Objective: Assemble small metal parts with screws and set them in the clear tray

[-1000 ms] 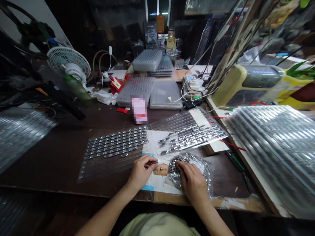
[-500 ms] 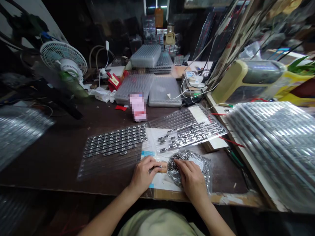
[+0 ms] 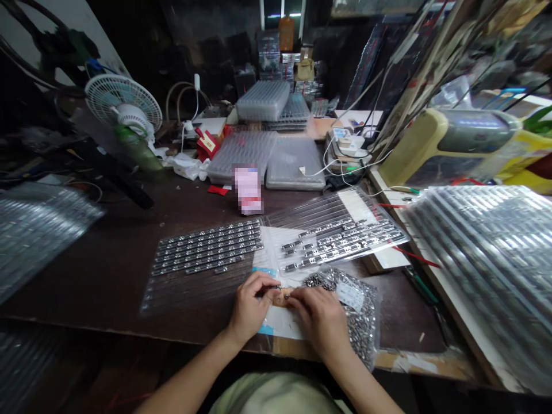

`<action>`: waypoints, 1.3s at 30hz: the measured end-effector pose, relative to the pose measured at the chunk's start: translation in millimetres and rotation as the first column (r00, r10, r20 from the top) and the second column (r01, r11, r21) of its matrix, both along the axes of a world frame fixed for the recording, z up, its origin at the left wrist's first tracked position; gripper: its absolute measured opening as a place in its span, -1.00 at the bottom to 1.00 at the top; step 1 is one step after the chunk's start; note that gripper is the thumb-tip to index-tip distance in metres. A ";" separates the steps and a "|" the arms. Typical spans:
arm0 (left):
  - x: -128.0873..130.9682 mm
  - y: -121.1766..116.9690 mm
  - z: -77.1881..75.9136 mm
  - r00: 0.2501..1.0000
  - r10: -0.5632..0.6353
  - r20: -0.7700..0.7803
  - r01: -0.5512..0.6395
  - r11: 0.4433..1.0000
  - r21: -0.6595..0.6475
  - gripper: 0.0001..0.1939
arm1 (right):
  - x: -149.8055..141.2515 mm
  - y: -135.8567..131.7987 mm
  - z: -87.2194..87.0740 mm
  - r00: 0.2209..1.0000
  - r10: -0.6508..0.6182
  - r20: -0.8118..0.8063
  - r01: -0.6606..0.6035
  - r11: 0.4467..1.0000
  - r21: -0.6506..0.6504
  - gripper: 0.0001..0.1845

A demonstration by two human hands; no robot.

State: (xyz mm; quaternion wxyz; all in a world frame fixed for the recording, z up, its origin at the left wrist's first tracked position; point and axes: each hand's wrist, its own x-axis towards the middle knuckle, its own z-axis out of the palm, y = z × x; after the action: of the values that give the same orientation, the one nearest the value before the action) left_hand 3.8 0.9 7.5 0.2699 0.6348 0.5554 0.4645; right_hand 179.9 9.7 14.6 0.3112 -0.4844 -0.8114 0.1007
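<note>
My left hand (image 3: 250,305) is closed in a pinch over a small tan block (image 3: 281,299), with a small shiny metal part (image 3: 277,287) at its fingertips. From the other side, my right hand (image 3: 324,319) pinches a tiny dark metal piece (image 3: 287,296) close to the block. Beside and partly under the right hand lies a clear plastic bag (image 3: 364,328) full of small metal pieces, with a white label on it. Left of the hands, a clear ribbed tray (image 3: 185,293) holds rows of metal parts. A second ribbed tray (image 3: 310,213), tilted, holds looser rows.
Stacked clear trays (image 3: 295,167) stand at the back near a pink pixelated item (image 3: 249,190). A white fan (image 3: 125,103) is at the back left. More filled trays (image 3: 483,253) lie at the right, with green-handled pliers (image 3: 420,287) nearby. A white cable (image 3: 319,168) crosses the back.
My right hand has moved left from the bag's opening to the tan block, beside my left hand, and now pinches a tiny piece. The view has shifted slightly.
</note>
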 end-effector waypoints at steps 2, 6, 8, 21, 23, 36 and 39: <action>-1.3 1.2 0.8 1.000 0.006 0.024 -0.006 1.000 0.000 -0.90 | -8.7 2.1 -2.1 1.000 0.004 0.025 -0.004 1.000 0.008 -0.84; -0.8 2.4 -0.3 1.000 -0.009 0.029 0.009 1.000 -0.011 -0.91 | -13.2 4.8 -8.3 0.999 0.002 0.049 -0.004 0.999 0.037 -0.88; -0.4 2.6 -1.8 1.000 -0.013 0.023 0.013 1.000 -0.015 -0.92 | -13.0 4.3 -10.0 0.998 0.008 0.064 -0.010 0.999 0.033 -0.88; -1.7 4.2 -4.4 1.000 -0.009 -0.016 0.008 0.998 -0.056 -0.90 | 32.2 2.1 -4.4 0.953 -0.125 0.275 0.071 0.978 0.197 -0.79; -1.9 5.5 -2.7 1.000 0.004 -0.009 -0.005 0.997 -0.079 -0.91 | 36.7 1.0 -5.9 0.950 -0.117 0.288 0.064 0.980 0.188 -0.77; 24.7 0.5 1.5 0.968 -0.134 -0.211 0.129 0.991 -0.038 -0.88 | 38.1 -0.2 -11.8 0.995 -0.093 0.045 0.087 0.988 0.126 -0.77; 24.5 1.1 -1.6 0.967 -0.141 -0.213 0.136 0.990 -0.039 -0.88 | 38.5 -0.2 -13.2 0.995 -0.087 0.055 0.080 0.989 0.126 -0.77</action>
State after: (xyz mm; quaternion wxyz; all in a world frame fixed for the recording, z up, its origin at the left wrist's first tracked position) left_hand 28.3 2.1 5.9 0.2475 0.7154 0.5411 0.3663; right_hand 218.4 9.5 1.4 0.3200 -0.5005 -0.8041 0.0224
